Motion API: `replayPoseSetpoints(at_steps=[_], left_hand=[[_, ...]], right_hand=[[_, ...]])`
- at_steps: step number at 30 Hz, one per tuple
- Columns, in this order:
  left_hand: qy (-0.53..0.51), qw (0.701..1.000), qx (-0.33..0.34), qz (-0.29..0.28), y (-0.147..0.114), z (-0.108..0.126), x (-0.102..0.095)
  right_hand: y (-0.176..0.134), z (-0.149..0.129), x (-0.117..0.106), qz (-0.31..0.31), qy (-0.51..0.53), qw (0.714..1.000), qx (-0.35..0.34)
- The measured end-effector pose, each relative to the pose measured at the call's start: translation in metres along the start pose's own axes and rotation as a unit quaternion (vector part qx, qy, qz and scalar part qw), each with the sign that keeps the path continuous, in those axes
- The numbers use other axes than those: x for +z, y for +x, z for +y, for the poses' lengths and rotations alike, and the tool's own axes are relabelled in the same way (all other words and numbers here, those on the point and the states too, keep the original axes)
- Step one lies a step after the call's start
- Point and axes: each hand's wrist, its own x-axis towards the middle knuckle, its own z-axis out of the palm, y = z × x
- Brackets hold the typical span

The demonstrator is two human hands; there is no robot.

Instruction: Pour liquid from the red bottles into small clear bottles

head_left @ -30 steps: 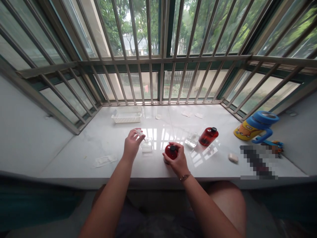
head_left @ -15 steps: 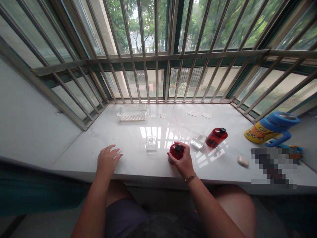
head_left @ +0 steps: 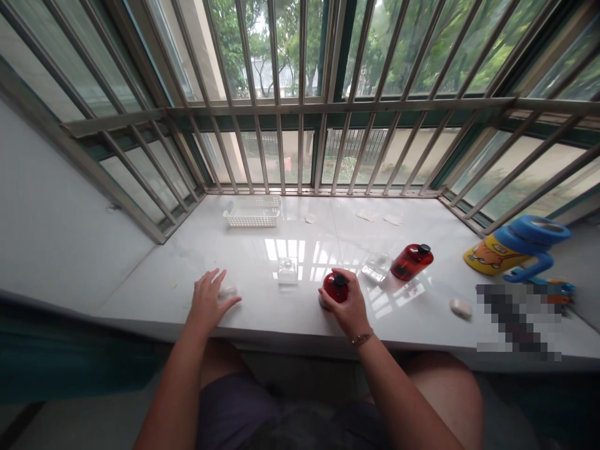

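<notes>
Sitting at a glossy white surface [head_left: 154, 287] beneath a barred window, a person works with both bare hands near its front edge. The right hand [head_left: 347, 299] is closed around a red bottle [head_left: 332, 286], thumb and fingers curled about its sides; the bottle, capped in black, is a little right of the middle of the front edge. How full it is cannot be told, since the hand covers much of it. The left hand [head_left: 210, 297] is loosely open, fingers parted and thumb well apart, nearer the front left corner. Just beside its thumb and fingers is a small whitish object [head_left: 229, 291], partly hidden; whether the hand touches it is unclear.

Between the hands, slightly farther from the front edge, is a clear squarish container [head_left: 287, 270]; its contents cannot be made out. Another clear container [head_left: 375, 267] is right of the held bottle, just beside a second red bottle [head_left: 411, 262], which is see-through, black-capped and shows something dark inside. A white openwork basket [head_left: 253, 221] sits near the back left corner, its perforated walls low; its inside is too pale to read. Small white scraps [head_left: 365, 215] lie along the back edge. Toward the right edge are a tilted-looking blue-and-yellow mug [head_left: 492, 253] with a blue handle and lid, its contents hidden, and a pale rounded lump [head_left: 460, 308] nearer the front.
</notes>
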Motion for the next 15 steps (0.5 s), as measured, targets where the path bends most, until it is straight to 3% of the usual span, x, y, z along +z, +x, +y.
replayPoseSetpoints(at_steps=[4,7,11,15], left_hand=[[-0.024,0.997,0.019,0.072,0.008,0.042,-0.011],[-0.084,0.989,0.045,0.111,0.019,0.092,-0.022],[-0.203,0.973,0.078,0.081,0.039,0.170,-0.030],[-0.316,0.945,0.088,0.003,0.061,0.238,-0.022]], right_hand=[[-0.002,0.002,0.002,0.025,0.045,0.998,0.042],[-0.001,0.001,0.001,0.008,0.017,1.000,0.015],[-0.001,0.001,0.000,0.005,0.007,1.000,0.015],[-0.003,0.002,0.005,0.038,0.067,0.996,0.048]])
